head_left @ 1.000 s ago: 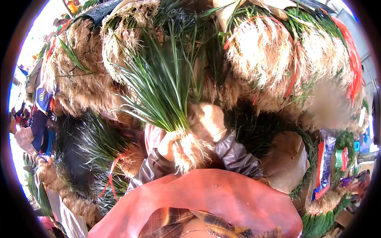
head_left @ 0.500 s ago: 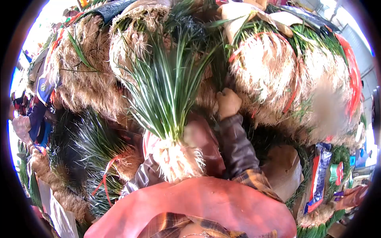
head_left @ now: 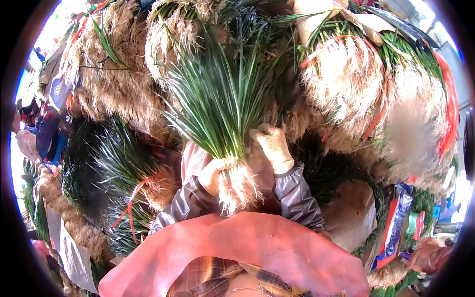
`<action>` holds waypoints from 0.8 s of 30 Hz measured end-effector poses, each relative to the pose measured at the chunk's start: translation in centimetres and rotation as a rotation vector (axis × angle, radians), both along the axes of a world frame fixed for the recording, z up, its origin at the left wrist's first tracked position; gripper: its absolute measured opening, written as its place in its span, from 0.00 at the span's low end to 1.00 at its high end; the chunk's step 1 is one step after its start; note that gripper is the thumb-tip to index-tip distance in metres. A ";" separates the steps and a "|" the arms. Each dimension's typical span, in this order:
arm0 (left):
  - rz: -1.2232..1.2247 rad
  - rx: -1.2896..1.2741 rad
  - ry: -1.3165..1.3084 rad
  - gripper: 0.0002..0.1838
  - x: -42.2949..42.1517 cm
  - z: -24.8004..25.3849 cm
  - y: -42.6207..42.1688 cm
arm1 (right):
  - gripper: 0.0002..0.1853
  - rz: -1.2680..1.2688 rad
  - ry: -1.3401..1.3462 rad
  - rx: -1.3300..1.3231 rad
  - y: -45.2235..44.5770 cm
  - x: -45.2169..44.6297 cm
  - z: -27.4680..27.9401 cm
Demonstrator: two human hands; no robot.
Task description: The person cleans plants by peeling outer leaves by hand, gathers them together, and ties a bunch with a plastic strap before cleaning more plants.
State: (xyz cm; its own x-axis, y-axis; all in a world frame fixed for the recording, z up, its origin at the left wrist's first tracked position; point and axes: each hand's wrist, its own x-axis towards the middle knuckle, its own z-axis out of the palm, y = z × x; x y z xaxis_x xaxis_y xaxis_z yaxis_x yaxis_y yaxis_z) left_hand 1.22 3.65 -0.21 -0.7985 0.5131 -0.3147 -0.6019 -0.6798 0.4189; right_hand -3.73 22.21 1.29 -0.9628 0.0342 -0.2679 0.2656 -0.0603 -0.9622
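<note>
A loose bunch of long green stalks (head_left: 230, 119) with pale stringy roots stands upright in front of my chest, leaves fanned upward. My left hand (head_left: 213, 177), in a light glove, is wrapped round it just above the roots. To the right of the stalks is my right hand (head_left: 271, 143), also gloved, its fingers bent in at the edge of the bunch; whatever they pinch is too small to name. A red apron (head_left: 237, 242) covers my front below the roots.
Large root bundles (head_left: 344, 84) with red ties are stacked ahead, more (head_left: 116, 69) at the left. A red-tied bunch (head_left: 161, 190) lies left of my forearm. Brown paper (head_left: 350, 213) and a blue-red packet (head_left: 394, 225) lie right. A person (head_left: 44, 131) is at the far left.
My right hand has come back from the bundles ahead to the side of the held bunch. My left hand keeps the bunch, its fingers now showing round the stems.
</note>
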 end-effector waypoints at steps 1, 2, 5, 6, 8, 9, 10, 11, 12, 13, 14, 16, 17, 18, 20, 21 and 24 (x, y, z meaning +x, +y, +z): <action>0.005 -0.003 -0.003 0.13 0.2 0.1 -0.2 | 0.09 -0.010 0.095 0.098 -0.4 0.1 -0.5; -0.020 0.041 -0.027 0.12 0.3 0.2 -0.4 | 0.08 -0.023 0.192 0.198 -0.7 0.1 -1.0; -0.054 0.120 -0.029 0.14 -0.1 -1.0 -0.6 | 0.06 -0.276 0.445 0.577 -1.3 0.2 -4.0; -0.068 0.166 -0.013 0.20 -0.1 -1.9 -0.9 | 0.06 -0.340 0.383 0.350 -1.9 0.3 -4.5; 0.010 0.179 -0.037 0.25 0.2 -1.0 -0.4 | 0.07 -0.483 0.285 -0.169 -0.3 -1.0 -7.3; 0.108 0.141 -0.085 0.25 0.7 0.2 0.1 | 0.08 -0.525 0.243 -0.436 1.4 -0.8 -6.4; 0.047 0.152 0.077 0.27 0.8 -0.2 -1.0 | 0.14 -0.398 0.238 -0.412 3.1 -0.9 -6.1; 0.048 0.203 0.128 0.28 0.5 -0.7 -1.0 | 0.14 -0.396 0.244 -0.413 3.4 -0.8 -6.1; 0.061 0.243 0.151 0.29 0.3 -0.7 -0.7 | 0.16 -0.196 0.135 -0.517 2.6 0.1 -3.3; 0.072 0.281 0.164 0.29 0.6 -0.7 -0.5 | 0.19 0.000 0.015 -0.616 2.0 0.9 -1.8; 0.071 0.282 0.158 0.29 0.8 -0.9 -0.4 | 0.23 0.135 -0.091 -0.781 1.6 0.9 -2.6; 0.123 0.456 0.049 0.26 1.0 -1.1 -0.2 | 0.23 0.237 -0.066 -0.828 0.3 1.1 -2.3; 0.120 0.351 0.037 0.25 0.9 -0.9 -0.8 | 0.19 0.207 -0.085 -0.722 0.1 1.2 -1.4; 0.045 0.320 0.011 0.24 0.6 -1.5 -1.8 | 0.16 0.180 -0.109 -0.617 0.0 1.3 -0.6; 0.008 0.217 0.047 0.23 0.4 -0.8 -2.3 | 0.11 0.108 -0.011 -0.251 -0.4 1.1 0.0; 0.046 0.143 0.107 0.22 0.4 0.4 -2.1 | 0.10 0.108 0.138 0.114 -0.1 1.0 -0.3; -0.041 -0.054 0.135 0.22 0.6 2.2 -2.1 | 0.15 0.139 0.347 0.657 0.0 1.1 -1.5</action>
State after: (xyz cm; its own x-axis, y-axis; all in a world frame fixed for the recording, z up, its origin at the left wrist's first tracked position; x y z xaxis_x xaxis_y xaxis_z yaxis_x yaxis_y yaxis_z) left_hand 1.77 1.51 1.97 -0.8144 0.5311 -0.2337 -0.5641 -0.6305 0.5331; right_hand -2.58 22.20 -0.20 -0.9953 -0.0461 0.0853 -0.0964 0.5669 -0.8181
